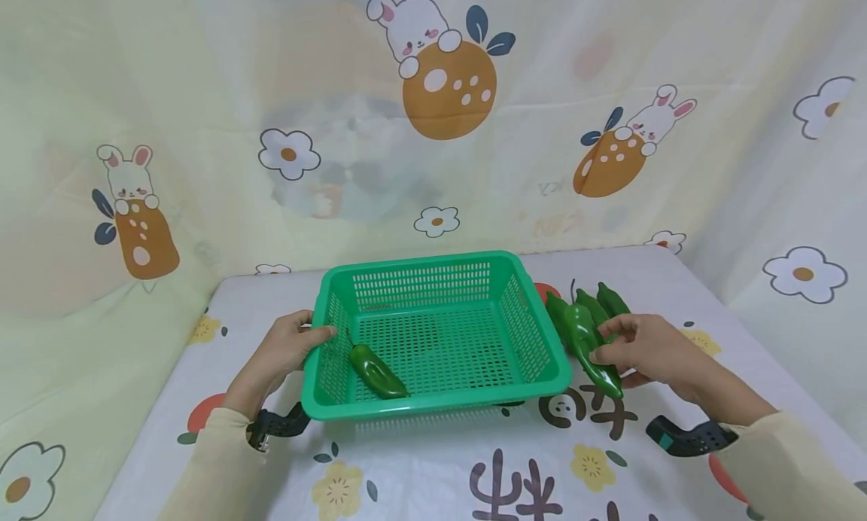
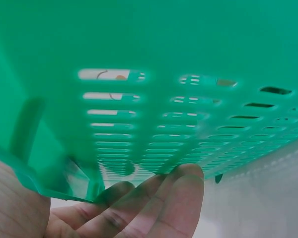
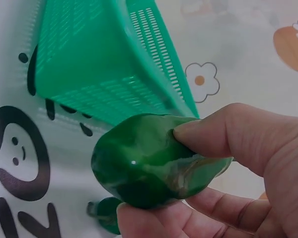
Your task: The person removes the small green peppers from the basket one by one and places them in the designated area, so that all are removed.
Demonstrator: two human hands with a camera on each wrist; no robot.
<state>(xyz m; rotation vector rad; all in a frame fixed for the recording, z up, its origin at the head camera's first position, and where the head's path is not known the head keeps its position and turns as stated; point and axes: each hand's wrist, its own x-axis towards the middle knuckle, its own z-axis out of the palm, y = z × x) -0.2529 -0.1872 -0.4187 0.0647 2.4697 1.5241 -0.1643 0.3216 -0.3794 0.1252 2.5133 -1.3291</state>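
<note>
While right hand (image 1: pixel 646 351) pinches glossy green pepper (image 1: pixel 584 336) between thumb and fingers, other peppers (image 1: pixel 612 301) lie just past it on table (image 1: pixel 406 472); left hand (image 1: pixel 287 346) grips rim of green basket (image 1: pixel 433 406), single pepper (image 1: pixel 377 372) inside, right of that hand. Light pinch, basket held steady, probably works best.

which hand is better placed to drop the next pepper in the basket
Probably the right hand: it pinches a green pepper just beside the basket, while the left hand holds the basket's opposite edge.
</note>
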